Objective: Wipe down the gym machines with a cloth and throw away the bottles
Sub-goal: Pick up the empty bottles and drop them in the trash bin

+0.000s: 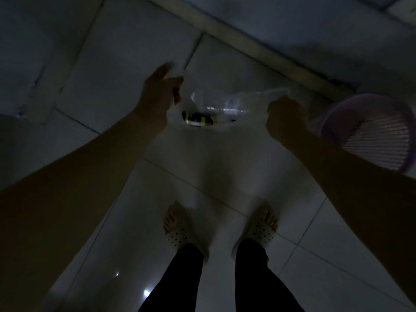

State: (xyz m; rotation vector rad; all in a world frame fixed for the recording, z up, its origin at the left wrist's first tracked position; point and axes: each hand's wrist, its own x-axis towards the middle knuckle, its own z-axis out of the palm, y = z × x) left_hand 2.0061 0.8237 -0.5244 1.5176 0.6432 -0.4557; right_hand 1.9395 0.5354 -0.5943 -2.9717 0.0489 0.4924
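Above the pale tiled floor point(126, 221) hangs a white plastic bag point(216, 158), a purple basket point(369, 131) (ribbed) just right of it, the left hand point(159, 95) and right hand point(286, 118) gripping its rim with curled fingers, bottles point(200, 119) lying inside.

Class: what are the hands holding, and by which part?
A white plastic bag: left hand and right hand each grip its open top edge.
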